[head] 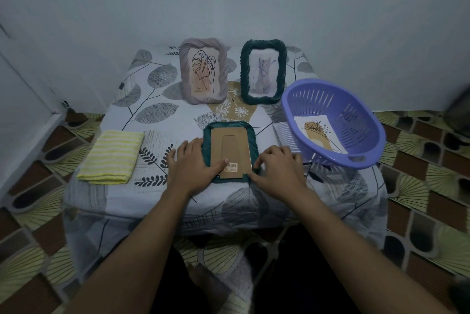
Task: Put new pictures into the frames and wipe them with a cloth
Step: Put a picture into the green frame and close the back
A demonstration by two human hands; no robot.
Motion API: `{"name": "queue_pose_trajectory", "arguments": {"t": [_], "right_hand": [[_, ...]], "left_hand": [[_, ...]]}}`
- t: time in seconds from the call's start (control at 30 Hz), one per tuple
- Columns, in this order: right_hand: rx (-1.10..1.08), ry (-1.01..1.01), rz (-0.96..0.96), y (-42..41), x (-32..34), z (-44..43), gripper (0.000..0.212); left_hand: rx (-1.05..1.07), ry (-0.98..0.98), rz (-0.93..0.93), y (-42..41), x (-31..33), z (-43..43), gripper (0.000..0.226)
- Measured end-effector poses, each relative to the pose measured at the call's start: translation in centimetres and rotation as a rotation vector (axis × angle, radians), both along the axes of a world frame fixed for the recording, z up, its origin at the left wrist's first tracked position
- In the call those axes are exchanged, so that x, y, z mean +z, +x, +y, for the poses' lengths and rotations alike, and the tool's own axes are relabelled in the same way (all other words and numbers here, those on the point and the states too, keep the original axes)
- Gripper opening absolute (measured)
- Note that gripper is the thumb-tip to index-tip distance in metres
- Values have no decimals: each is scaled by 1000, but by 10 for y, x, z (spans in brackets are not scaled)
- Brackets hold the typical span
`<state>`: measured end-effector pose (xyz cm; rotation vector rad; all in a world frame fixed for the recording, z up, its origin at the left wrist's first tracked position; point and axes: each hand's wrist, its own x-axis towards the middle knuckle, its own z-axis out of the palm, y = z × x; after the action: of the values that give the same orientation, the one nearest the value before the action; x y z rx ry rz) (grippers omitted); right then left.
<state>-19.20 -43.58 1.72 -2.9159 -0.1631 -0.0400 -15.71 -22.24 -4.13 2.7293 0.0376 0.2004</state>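
Note:
A dark green frame (230, 126) lies face down at the table's middle, its brown cardboard back (235, 148) facing up. My left hand (193, 166) rests flat on the frame's left edge, thumb on the cardboard. My right hand (277, 168) touches the lower right corner with its fingers bent there. A purple basket (356, 100) at the right holds a loose picture (320, 133). A folded yellow striped cloth (112, 157) lies at the left. Two frames stand at the back: a mauve frame (203, 74) with a leaf drawing and a green frame (264, 72) with a cat picture.
The small table (157, 120) wears a leaf-patterned cover that hangs over its edges. A pale wall stands right behind it. Patterned floor tiles (419, 186) surround the table on both sides.

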Motion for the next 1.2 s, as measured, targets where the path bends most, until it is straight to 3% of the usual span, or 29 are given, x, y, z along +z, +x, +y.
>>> {"name": "queue_pose_trajectory", "arguments": {"t": [0.33, 0.57, 1.2], "right_hand": [[-81, -109, -12, -3, 6, 8, 30], [-106, 16, 34, -2, 3, 11, 16], [127, 2, 96, 18, -3, 3, 13]], "left_hand": [[-7, 0, 11, -1, 0, 1, 96], [-10, 8, 10, -1, 1, 1, 94], [8, -7, -8, -4, 6, -1, 89]]}}
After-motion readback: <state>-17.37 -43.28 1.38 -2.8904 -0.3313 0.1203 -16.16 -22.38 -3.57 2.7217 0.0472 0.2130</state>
